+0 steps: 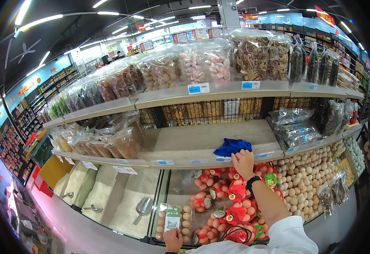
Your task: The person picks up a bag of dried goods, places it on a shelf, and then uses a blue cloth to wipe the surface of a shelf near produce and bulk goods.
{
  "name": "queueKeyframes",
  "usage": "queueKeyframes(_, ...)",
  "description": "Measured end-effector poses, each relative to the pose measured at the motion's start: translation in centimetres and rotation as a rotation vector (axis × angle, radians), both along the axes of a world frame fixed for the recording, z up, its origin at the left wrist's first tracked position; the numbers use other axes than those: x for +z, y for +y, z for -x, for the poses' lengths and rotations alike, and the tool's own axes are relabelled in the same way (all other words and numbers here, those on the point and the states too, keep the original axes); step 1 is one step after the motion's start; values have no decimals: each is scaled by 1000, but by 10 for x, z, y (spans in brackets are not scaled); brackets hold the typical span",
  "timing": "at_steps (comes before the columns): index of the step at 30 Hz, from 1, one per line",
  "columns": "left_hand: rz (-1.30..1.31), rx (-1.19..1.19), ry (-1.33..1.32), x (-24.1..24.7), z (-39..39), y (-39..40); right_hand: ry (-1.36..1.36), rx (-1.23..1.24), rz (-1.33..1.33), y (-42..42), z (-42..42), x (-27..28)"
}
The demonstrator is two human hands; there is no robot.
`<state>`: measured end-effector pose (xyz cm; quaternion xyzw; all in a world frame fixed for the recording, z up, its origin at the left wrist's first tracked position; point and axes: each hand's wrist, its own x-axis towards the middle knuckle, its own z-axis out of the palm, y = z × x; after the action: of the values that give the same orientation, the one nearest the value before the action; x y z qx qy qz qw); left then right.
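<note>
A crumpled blue cloth (pixel 232 147) lies at the front edge of the bare wooden middle shelf (pixel 197 136). My right hand (pixel 244 163) grips it from the near side, the wrist wearing a black band. Below that arm are red net bags of eggs (pixel 239 209), several with round or green tags. My left hand (pixel 173 240) rests against the near end of a clear egg carton (pixel 186 222) with a green and white label. Its fingertips are too low in the picture to show whether they grip.
Bagged dried foods (pixel 161 73) line the upper shelf. Brown bags (pixel 121 141) and dark packets (pixel 296 127) flank the middle shelf. Rice bins with a metal scoop (pixel 144 206) stand lower left, loose eggs (pixel 302 184) lower right. Price tags (pixel 165 162) run along the shelf edge.
</note>
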<state>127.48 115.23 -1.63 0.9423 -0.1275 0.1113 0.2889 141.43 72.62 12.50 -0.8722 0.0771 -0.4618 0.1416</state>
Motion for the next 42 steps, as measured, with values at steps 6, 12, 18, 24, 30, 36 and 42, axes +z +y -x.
queueKeyframes(6, 44, 0, -76, -5, 5, -1, -35, -5, 15, -1, 0, -3)
queueKeyframes(12, 57, 9, -82, -5, 8, -2, -47, -27, 26, -2, -1, -5)
queueKeyframes(18, 32, 28, -123, -12, 8, -1, -58, -21, 19, 1, 0, -4)
queueKeyframes(24, 28, 15, -142, -6, 6, -3, -46, -15, 7, -2, 0, -5)
queueKeyframes(30, 69, -3, -128, -7, 5, -1, -59, -9, 22, -2, 0, -3)
queueKeyframes(36, 17, 9, -209, -25, 4, 2, -82, -1, 32, -1, 0, -5)
queueKeyframes(42, 42, 22, -211, -37, 2, 4, -73, -24, 39, 1, 1, -4)
